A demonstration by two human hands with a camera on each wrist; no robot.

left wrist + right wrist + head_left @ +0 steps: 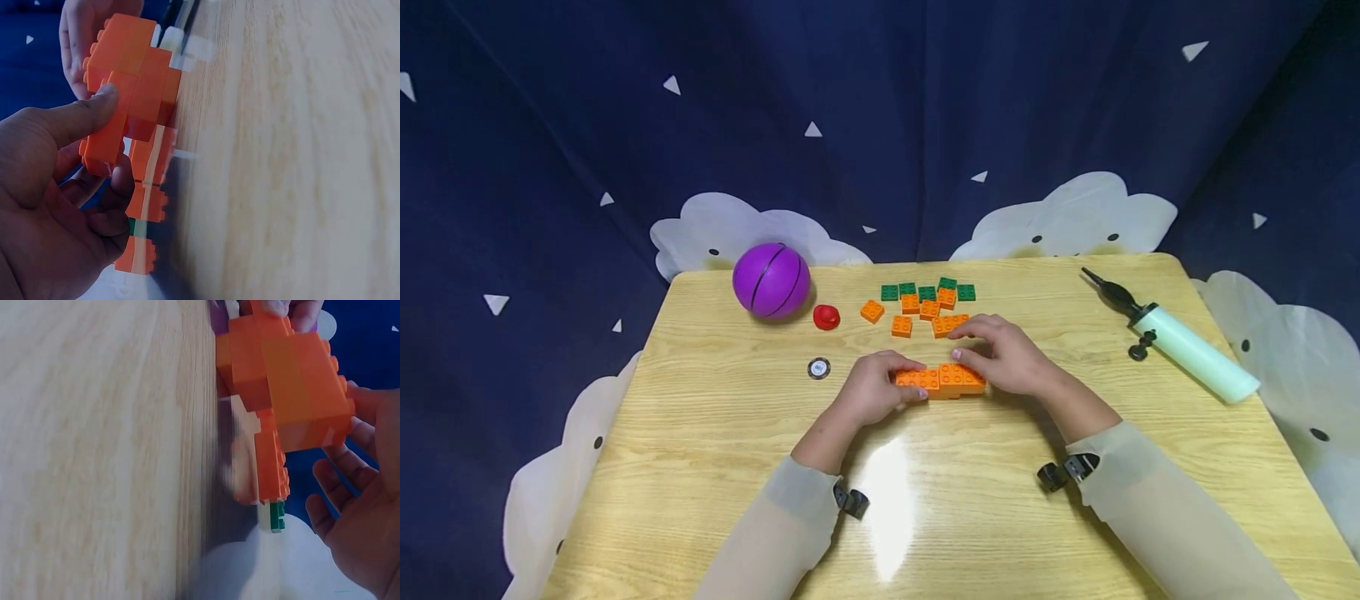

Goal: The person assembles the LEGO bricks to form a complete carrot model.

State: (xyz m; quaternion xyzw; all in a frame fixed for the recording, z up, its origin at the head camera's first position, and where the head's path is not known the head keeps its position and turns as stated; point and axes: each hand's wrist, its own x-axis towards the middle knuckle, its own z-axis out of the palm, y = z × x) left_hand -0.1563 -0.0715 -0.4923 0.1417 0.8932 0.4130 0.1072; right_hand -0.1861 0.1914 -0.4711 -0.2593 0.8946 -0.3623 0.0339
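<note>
My left hand pinches the left end of a stepped build of orange toy bricks, thumb on the near side and fingers behind. In the left wrist view, the build's side faces show bricks stacked in offset layers. At its right end is my right hand, with thumb and fingers spread apart and loosely bent. Its thumb tip is close to the build's far edge, and the fingertips reach towards a loose long orange brick. In the right wrist view, the right hand's fingers are relaxed behind the build.
Several loose orange bricks and green bricks lie beyond the hands. A purple ball, a small red cap-shaped piece and a round disc are to the left. On the right lies a pale green hand pump beside a small black piece.
</note>
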